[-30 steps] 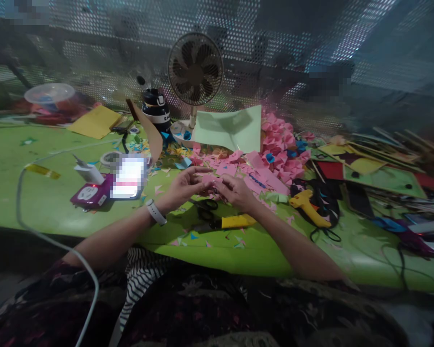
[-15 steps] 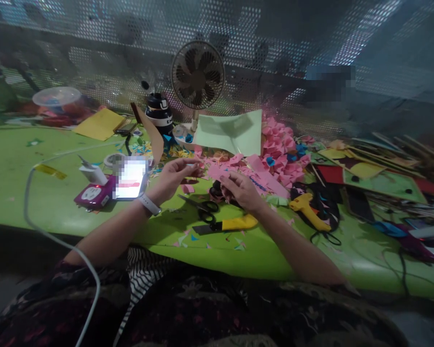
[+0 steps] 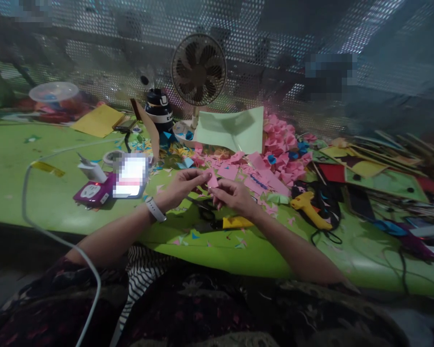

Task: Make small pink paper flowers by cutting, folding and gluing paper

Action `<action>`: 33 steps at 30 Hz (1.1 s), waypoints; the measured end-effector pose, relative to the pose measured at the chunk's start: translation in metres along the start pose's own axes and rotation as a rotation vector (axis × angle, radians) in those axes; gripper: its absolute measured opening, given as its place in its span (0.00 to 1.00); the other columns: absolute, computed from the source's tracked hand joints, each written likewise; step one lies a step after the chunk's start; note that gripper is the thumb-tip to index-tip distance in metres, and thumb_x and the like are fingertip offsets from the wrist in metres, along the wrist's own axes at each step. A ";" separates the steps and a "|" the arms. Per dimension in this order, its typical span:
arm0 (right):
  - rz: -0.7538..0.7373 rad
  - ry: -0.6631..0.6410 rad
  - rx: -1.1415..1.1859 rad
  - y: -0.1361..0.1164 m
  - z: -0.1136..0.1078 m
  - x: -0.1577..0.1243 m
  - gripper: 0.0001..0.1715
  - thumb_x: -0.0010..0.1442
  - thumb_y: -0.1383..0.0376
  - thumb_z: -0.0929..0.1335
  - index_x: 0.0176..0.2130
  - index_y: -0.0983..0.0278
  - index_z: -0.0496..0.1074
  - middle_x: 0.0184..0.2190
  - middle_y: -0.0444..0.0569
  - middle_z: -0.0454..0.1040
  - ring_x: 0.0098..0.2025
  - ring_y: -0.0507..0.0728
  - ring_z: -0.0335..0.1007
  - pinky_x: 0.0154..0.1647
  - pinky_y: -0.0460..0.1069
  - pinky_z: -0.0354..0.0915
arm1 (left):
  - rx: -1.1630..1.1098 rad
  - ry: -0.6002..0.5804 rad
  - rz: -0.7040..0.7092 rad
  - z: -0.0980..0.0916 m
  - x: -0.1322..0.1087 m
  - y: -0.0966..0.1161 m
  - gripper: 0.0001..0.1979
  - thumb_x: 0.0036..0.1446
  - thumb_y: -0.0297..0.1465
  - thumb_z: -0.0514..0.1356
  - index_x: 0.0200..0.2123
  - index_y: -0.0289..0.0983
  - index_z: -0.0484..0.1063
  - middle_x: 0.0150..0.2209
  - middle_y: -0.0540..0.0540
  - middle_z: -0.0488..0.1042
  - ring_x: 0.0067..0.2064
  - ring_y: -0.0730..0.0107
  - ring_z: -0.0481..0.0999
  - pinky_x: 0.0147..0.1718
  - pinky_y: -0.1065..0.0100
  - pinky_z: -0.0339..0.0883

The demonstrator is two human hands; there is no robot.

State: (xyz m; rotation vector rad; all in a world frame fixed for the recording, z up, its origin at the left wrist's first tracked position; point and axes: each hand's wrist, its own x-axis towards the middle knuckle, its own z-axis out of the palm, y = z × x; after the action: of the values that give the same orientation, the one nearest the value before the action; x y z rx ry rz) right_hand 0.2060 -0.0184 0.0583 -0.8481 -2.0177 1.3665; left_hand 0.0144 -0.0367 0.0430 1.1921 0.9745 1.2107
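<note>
My left hand (image 3: 183, 187) and my right hand (image 3: 231, 195) meet over the green table (image 3: 39, 193), both pinching a small pink paper piece (image 3: 212, 180) between thumbs and fingers. A white watch sits on my left wrist. Under my hands lie black-handled scissors (image 3: 202, 208) and a yellow-handled cutter (image 3: 235, 222). Loose pink paper squares (image 3: 255, 171) lie just beyond my fingers.
A heap of folded pink paper flowers (image 3: 282, 144), a pale green sheet (image 3: 233, 128), a small fan (image 3: 198, 70) and a black bottle (image 3: 159, 111) stand behind. A yellow glue gun (image 3: 307, 208) lies right, a phone (image 3: 130, 177) and purple power strip (image 3: 94, 191) left. Coloured card lies far right.
My hands, apart half a second ago with the left raised and the right on the table, have come together on the pink paper piece above the scissors.
</note>
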 end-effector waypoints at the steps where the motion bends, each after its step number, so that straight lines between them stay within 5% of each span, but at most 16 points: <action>1: -0.049 0.025 -0.040 0.000 -0.002 -0.001 0.16 0.60 0.53 0.69 0.32 0.63 0.68 0.23 0.43 0.71 0.22 0.50 0.68 0.23 0.46 0.66 | -0.008 -0.015 -0.017 -0.001 0.000 0.000 0.18 0.50 0.45 0.69 0.28 0.36 0.74 0.26 0.52 0.72 0.26 0.79 0.68 0.28 0.73 0.64; 5: -0.363 0.189 -0.258 0.004 -0.012 0.000 0.13 0.56 0.64 0.70 0.43 0.62 0.71 0.25 0.41 0.69 0.23 0.49 0.62 0.23 0.45 0.61 | -0.059 -0.089 -0.080 -0.003 0.003 -0.004 0.19 0.49 0.46 0.70 0.26 0.35 0.72 0.24 0.53 0.70 0.24 0.80 0.67 0.27 0.73 0.64; 9: -0.558 0.140 -0.445 0.012 -0.020 0.005 0.12 0.60 0.65 0.68 0.45 0.59 0.76 0.31 0.45 0.73 0.30 0.52 0.67 0.32 0.49 0.66 | -0.059 -0.129 -0.108 -0.004 0.004 -0.006 0.20 0.45 0.46 0.71 0.27 0.36 0.74 0.23 0.53 0.70 0.23 0.80 0.66 0.25 0.73 0.62; 25: -0.673 0.204 -0.504 0.021 -0.023 0.007 0.09 0.63 0.61 0.70 0.42 0.53 0.81 0.40 0.50 0.69 0.44 0.56 0.68 0.40 0.52 0.71 | -0.042 -0.149 -0.110 -0.002 0.003 -0.007 0.18 0.52 0.42 0.69 0.23 0.36 0.70 0.20 0.53 0.68 0.22 0.80 0.66 0.24 0.73 0.60; 33: -0.599 0.222 -0.518 0.024 -0.022 0.007 0.06 0.61 0.60 0.72 0.38 0.54 0.82 0.53 0.52 0.70 0.55 0.61 0.67 0.47 0.56 0.71 | -0.112 -0.166 -0.136 -0.001 0.003 -0.010 0.19 0.47 0.44 0.71 0.25 0.34 0.71 0.21 0.52 0.70 0.21 0.80 0.67 0.23 0.74 0.62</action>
State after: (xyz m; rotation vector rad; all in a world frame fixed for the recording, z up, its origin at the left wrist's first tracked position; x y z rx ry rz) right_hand 0.2221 0.0070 0.0441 -0.4931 -2.2198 0.4105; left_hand 0.0153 -0.0333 0.0329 1.1010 0.8394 1.0283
